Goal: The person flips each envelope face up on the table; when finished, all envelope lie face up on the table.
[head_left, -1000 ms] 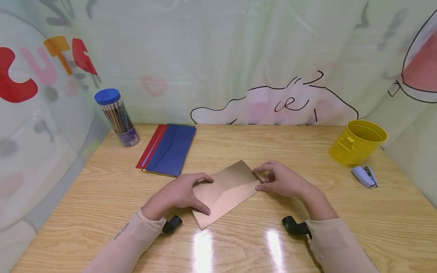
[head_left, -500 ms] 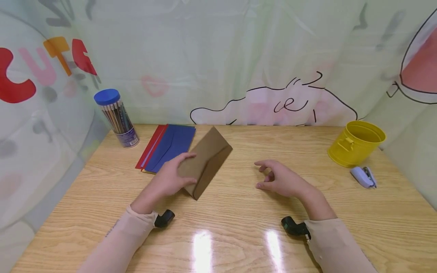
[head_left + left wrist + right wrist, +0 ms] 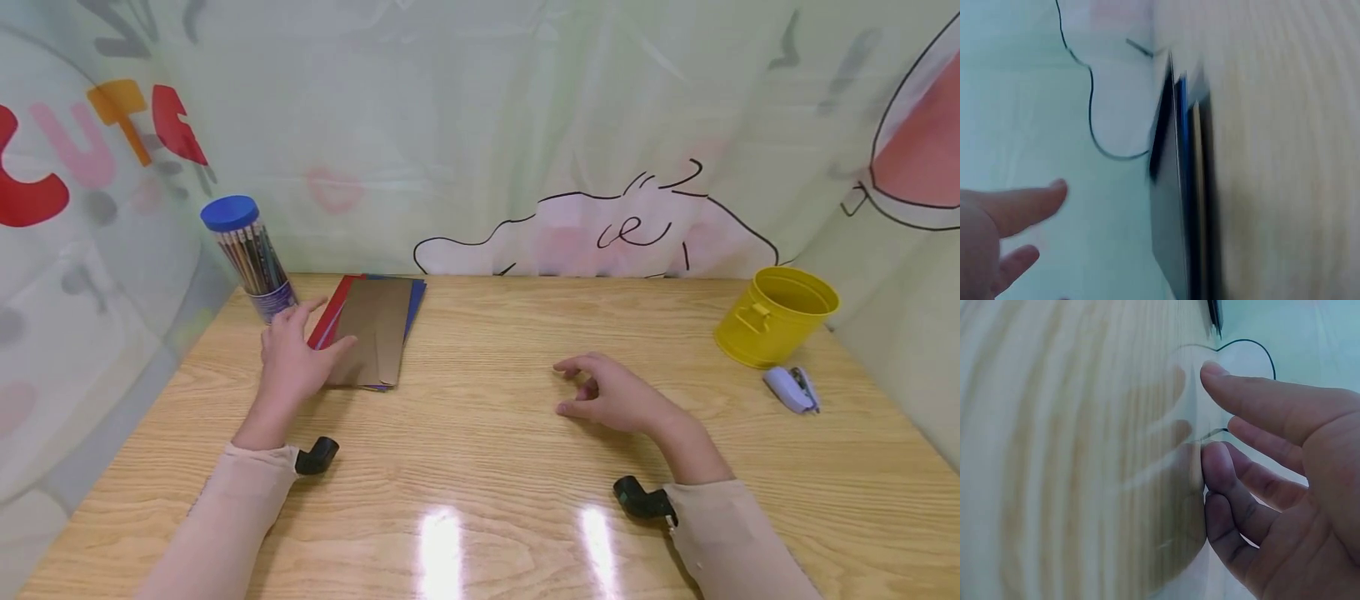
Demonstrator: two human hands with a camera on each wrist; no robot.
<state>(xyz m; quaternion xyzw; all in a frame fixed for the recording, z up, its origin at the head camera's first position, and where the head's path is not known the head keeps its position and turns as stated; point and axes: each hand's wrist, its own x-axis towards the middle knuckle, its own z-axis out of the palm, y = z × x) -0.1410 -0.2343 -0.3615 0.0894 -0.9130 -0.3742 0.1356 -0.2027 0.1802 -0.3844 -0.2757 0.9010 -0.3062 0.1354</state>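
Note:
A brown envelope (image 3: 371, 333) lies on top of a stack at the back left, over a blue envelope (image 3: 415, 304) and a red envelope (image 3: 330, 312). My left hand (image 3: 292, 358) hovers at the stack's left side, thumb and fingers spread and holding nothing. In the left wrist view the fingers of the left hand (image 3: 1004, 231) are apart from the stacked envelopes (image 3: 1175, 200). Right of the middle, my right hand (image 3: 615, 392) rests on the table with loosely bent fingers. Nothing lies between the thumb and fingers of the right hand (image 3: 1279, 475) in the right wrist view.
Just beyond the left hand stands a clear tub of pencils (image 3: 247, 254) with a blue lid. A yellow bucket (image 3: 772, 317) is at the back right, with a lavender stapler (image 3: 791, 390) in front of it. A printed curtain (image 3: 480, 125) hangs behind the wooden table (image 3: 480, 450).
My left hand carried the brown envelope left and back, laid it on the stack and let go. My right hand let go of its edge and stayed in place.

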